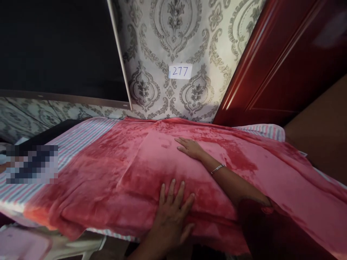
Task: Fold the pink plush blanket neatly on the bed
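Observation:
A pink-red plush blanket [116, 173] lies spread over a bed with a striped sheet [78, 137]. My left hand [172, 209] rests flat on the blanket's near edge, fingers spread and holding nothing. My right hand [189, 147] lies flat farther up on the blanket's middle, fingers stretched toward the left, with a thin bracelet on the wrist. Both palms press on the cloth.
A patterned wallpaper wall [168, 43] stands behind the bed with a paper label reading 277 [180, 71]. A dark screen [59, 47] hangs at the upper left. A red-brown wooden door [284, 61] is at the right. A blurred patch sits at the left edge.

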Demonstrator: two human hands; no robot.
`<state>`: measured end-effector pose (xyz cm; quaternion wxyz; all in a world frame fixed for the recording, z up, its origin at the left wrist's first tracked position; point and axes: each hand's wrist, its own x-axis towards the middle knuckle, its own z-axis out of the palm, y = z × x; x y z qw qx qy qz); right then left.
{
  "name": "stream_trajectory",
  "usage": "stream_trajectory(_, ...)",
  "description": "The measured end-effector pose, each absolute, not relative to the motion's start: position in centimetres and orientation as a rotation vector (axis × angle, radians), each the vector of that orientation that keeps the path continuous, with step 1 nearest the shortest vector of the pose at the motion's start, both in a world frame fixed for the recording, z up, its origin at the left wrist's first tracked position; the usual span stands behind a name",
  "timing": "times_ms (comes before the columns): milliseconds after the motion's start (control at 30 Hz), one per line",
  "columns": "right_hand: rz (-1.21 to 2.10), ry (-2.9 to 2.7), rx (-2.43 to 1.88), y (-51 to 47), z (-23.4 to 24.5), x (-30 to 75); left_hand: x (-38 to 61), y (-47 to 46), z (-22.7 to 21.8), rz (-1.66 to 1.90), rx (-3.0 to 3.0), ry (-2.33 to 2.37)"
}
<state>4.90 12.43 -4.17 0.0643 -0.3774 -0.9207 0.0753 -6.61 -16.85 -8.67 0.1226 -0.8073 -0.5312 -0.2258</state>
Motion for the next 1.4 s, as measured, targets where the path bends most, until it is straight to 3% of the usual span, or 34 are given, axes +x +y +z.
stream_trajectory(233, 0.220, -2.803, -1.121, 12.7, -4.2, 5.0, -6.5, -16.9, -8.8, -0.621, -2.403, -1.590)
stream_trajectory(400, 0.185, -2.826, -1.204, 12.0, -2.2, 4.3, -7.8, -17.4, -6.1, -0.610, -2.451, -1.589)
stream_trajectory(533, 0.118, -2.913, -0.854, 8.0, -0.4, 1.7, -10.8, -17.8, -4.2, -0.641, -2.318, -1.720)
stream_trajectory(700, 0.120, -3.090, -0.541, 4.0, -1.1, -1.4, -13.6, -17.7, -5.7, -0.610, -2.261, -1.842)
stream_trajectory(1067, 0.252, -2.955, -0.993, 12.8, -3.5, -4.4, -13.9, -17.7, -8.4, -0.682, -2.223, -1.819)
stream_trajectory(1400, 0.286, -2.879, -0.991, 13.7, -5.1, -4.2, -13.8, -17.7, -8.0, -0.697, -2.254, -1.855)
